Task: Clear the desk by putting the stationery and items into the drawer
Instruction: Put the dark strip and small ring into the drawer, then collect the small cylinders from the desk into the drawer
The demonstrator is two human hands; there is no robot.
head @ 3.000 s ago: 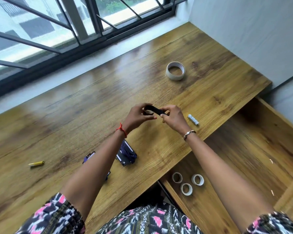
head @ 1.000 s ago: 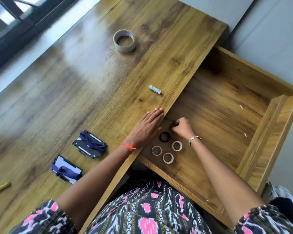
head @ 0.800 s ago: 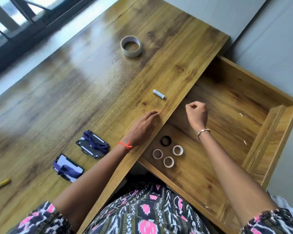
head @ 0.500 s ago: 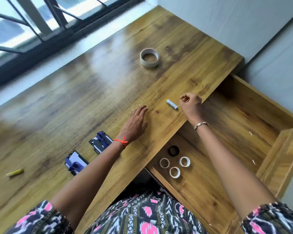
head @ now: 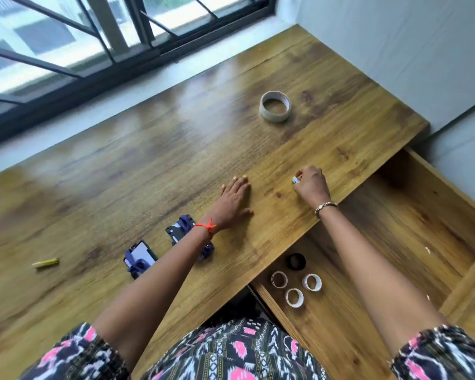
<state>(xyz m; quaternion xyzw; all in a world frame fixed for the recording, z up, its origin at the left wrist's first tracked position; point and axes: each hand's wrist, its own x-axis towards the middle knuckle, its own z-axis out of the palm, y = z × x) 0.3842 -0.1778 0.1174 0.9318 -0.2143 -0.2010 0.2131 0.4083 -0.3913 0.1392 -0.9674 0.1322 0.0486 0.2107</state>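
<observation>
A person's right hand [head: 310, 183] is curled around a small white stick [head: 295, 179] near the wooden tabletop [head: 148, 165] edge. The left hand [head: 235, 202] lies flat, fingers spread. A masking tape roll [head: 274, 106] sits farther back. Four small tape rolls [head: 295, 281] lie in the open drawer [head: 412, 223].

I am watching through one head-worn wide-angle camera, looking forward and steeply down at close range: the table [head: 148, 165] is filling mid-frame, the window [head: 66, 37] upper left, the open drawer [head: 395, 242] lower right.
</observation>
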